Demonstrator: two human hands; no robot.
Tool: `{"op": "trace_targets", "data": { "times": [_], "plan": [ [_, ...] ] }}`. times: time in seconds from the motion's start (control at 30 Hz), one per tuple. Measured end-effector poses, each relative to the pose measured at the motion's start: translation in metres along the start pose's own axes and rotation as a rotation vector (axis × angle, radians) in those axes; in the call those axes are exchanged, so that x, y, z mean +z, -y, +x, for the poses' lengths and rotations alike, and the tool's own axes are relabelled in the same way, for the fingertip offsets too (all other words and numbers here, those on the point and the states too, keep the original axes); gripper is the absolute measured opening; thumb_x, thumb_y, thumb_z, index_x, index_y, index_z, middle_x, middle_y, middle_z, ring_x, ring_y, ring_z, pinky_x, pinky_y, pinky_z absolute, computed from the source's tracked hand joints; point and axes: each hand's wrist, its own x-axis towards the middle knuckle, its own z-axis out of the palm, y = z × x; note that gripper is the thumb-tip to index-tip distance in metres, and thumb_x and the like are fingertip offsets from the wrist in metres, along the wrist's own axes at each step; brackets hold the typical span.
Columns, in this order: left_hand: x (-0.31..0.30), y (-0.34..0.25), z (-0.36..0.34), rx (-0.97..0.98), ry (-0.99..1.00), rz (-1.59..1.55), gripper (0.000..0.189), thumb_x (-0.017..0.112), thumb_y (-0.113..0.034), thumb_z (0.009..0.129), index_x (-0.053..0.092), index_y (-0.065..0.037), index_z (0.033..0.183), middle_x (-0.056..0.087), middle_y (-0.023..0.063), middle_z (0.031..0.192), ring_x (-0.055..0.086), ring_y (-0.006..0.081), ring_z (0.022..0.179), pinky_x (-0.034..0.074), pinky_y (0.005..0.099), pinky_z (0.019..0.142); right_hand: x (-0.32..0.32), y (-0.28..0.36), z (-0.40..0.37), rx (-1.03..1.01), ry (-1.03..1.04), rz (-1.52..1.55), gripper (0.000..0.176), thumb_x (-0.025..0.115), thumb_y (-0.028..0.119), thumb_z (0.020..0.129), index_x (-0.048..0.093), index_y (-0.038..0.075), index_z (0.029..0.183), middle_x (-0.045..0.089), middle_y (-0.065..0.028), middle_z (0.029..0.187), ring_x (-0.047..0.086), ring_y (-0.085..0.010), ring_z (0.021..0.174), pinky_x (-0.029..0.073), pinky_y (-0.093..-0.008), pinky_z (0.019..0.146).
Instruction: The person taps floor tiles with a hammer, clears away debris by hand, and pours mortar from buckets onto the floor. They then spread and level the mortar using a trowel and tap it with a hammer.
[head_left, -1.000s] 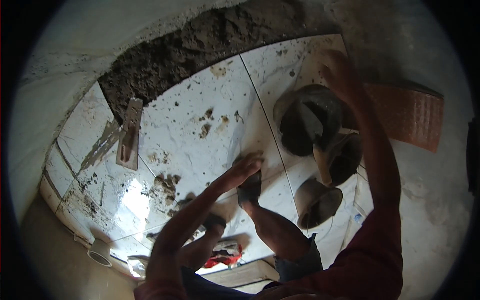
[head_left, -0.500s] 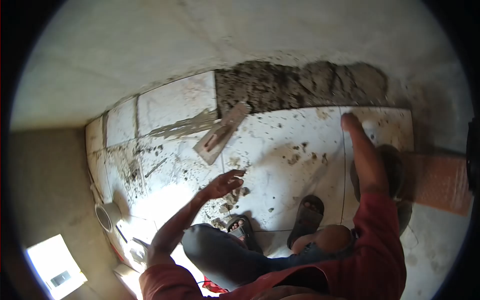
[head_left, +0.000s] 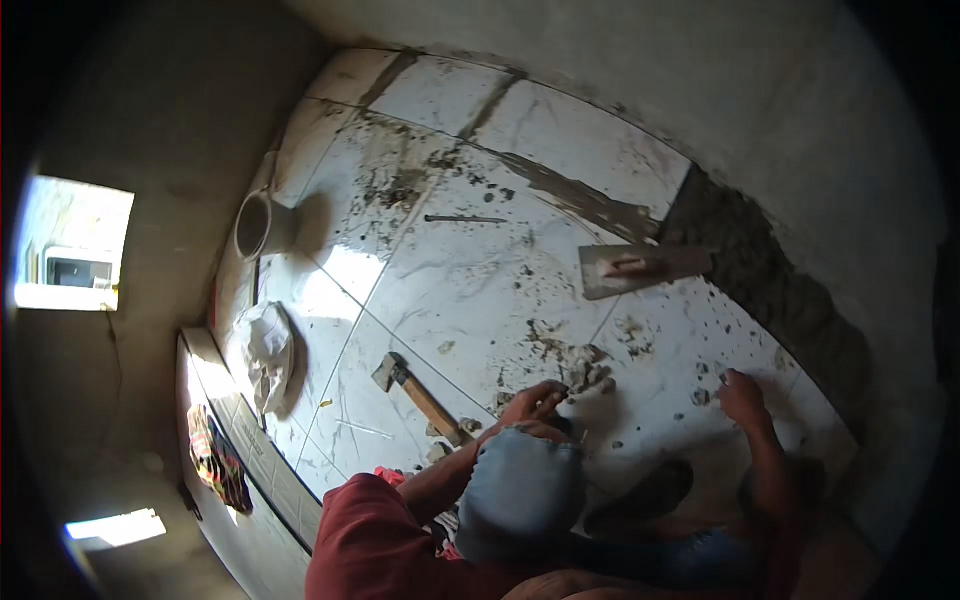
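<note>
Left hand (head_left: 532, 402) bent at mortar lumps (head_left: 586, 370) on the tiled floor (head_left: 450, 290), right hand (head_left: 744, 399) curled near the floor's mortar-covered edge, grip of either hand not determinable at this angle, trowel (head_left: 625, 268) flat, tip at that edge, wooden-handled tool (head_left: 428, 406) toward the opposite edge.

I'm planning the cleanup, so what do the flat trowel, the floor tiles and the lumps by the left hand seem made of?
Flat trowel: thin, dull, greyish blade, probably metal; its brownish handle could be wood or plastic.
Floor tiles: likely glazed ceramic or porcelain, white with grey veins, glossy where light glares.
Lumps: matte, rough and grey-brown, probably mortar, though dried or wet is unclear.
</note>
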Motion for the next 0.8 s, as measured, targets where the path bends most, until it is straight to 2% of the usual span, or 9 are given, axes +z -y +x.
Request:
{"op": "trace_targets", "data": {
  "times": [0.07, 0.17, 0.2, 0.27, 0.3, 0.4, 0.53, 0.6, 0.8],
  "plan": [
    [-0.004, 0.02, -0.019, 0.034, -0.116, 0.065, 0.032, 0.048, -0.029, 0.092, 0.056, -0.003, 0.107, 0.061, 0.017, 0.099, 0.059, 0.0329, 0.09, 0.046, 0.038, 0.077, 0.001, -0.017, 0.01, 0.094, -0.083, 0.019, 0.039, 0.053, 0.015, 0.079, 0.05, -0.004, 0.113, 0.052, -0.0236, 0.113, 0.048, -0.0378, 0.108, 0.039, -0.0429, 0.092],
    [-0.02, 0.048, -0.049, 0.25, -0.351, 0.104, 0.025, 0.051, -0.02, 0.09, 0.056, -0.003, 0.107, 0.06, 0.0162, 0.096, 0.059, 0.0344, 0.089, 0.047, 0.039, 0.076, 0.017, -0.036, 0.021, -0.02, -0.194, -0.046, 0.038, 0.051, 0.01, 0.08, 0.048, -0.005, 0.115, 0.05, -0.023, 0.116, 0.047, -0.0374, 0.11, 0.037, -0.0425, 0.094],
    [-0.02, 0.054, -0.061, 0.295, -0.557, 0.157, 0.025, 0.056, -0.011, 0.085, 0.055, -0.004, 0.108, 0.059, 0.0156, 0.097, 0.057, 0.036, 0.09, 0.047, 0.0393, 0.076, 0.024, -0.037, 0.017, -0.067, -0.217, -0.083, 0.037, 0.05, 0.009, 0.08, 0.049, -0.005, 0.114, 0.051, -0.0232, 0.115, 0.047, -0.0372, 0.109, 0.037, -0.0423, 0.094],
    [-0.025, 0.064, -0.092, 0.047, -0.876, 0.261, 0.038, 0.063, -0.007, 0.077, 0.051, -0.005, 0.113, 0.048, 0.0193, 0.119, 0.052, 0.0383, 0.101, 0.043, 0.0421, 0.084, 0.016, 0.003, 0.012, -0.128, -0.159, -0.034, 0.033, 0.049, 0.005, 0.08, 0.051, -0.006, 0.111, 0.053, -0.023, 0.112, 0.05, -0.0372, 0.107, 0.038, -0.0418, 0.093],
    [-0.031, 0.09, -0.104, -0.057, -1.004, 0.5, 0.046, 0.064, -0.016, 0.078, 0.046, -0.006, 0.119, 0.044, 0.0222, 0.123, 0.045, 0.0414, 0.109, 0.04, 0.0439, 0.088, 0.016, 0.021, 0.01, -0.173, -0.116, 0.03, 0.032, 0.049, 0.005, 0.08, 0.052, -0.006, 0.11, 0.055, -0.0226, 0.11, 0.051, -0.0371, 0.105, 0.039, -0.0416, 0.092],
    [-0.055, 0.143, -0.111, -0.184, -1.239, 0.519, 0.061, 0.066, -0.018, 0.074, 0.038, -0.008, 0.127, 0.038, 0.0252, 0.126, 0.045, 0.0417, 0.109, 0.039, 0.0467, 0.09, 0.006, 0.074, 0.007, -0.291, -0.043, 0.133, 0.029, 0.05, 0.007, 0.081, 0.055, -0.004, 0.108, 0.056, -0.0215, 0.108, 0.053, -0.0367, 0.103, 0.041, -0.0418, 0.09],
    [-0.086, 0.173, -0.079, -0.198, -1.281, 0.398, 0.065, 0.066, -0.016, 0.072, 0.036, -0.009, 0.13, 0.04, 0.0264, 0.122, 0.046, 0.0417, 0.106, 0.041, 0.0473, 0.087, -0.009, 0.141, -0.004, -0.525, 0.013, 0.0, 0.029, 0.053, 0.01, 0.081, 0.055, -0.002, 0.108, 0.057, -0.0198, 0.107, 0.053, -0.0359, 0.101, 0.042, -0.0412, 0.088],
    [-0.096, 0.181, -0.07, -0.502, -1.16, 0.301, 0.068, 0.065, -0.015, 0.07, 0.035, -0.009, 0.131, 0.042, 0.0262, 0.117, 0.048, 0.0414, 0.101, 0.042, 0.0461, 0.085, -0.017, 0.168, -0.017, -0.642, 0.072, -0.004, 0.03, 0.054, 0.011, 0.081, 0.054, -0.001, 0.109, 0.057, -0.0194, 0.106, 0.053, -0.0355, 0.101, 0.043, -0.0408, 0.088],
    [-0.159, 0.181, -0.097, -0.33, -1.214, 0.385, 0.065, 0.064, -0.009, 0.068, 0.038, -0.012, 0.128, 0.054, 0.0209, 0.104, 0.052, 0.038, 0.097, 0.04, 0.0475, 0.085, -0.013, 0.171, -0.041, -0.649, 0.211, 0.063, 0.03, 0.054, 0.013, 0.083, 0.054, -0.001, 0.11, 0.057, -0.0194, 0.107, 0.054, -0.0363, 0.1, 0.043, -0.0406, 0.087]
  ]
}}
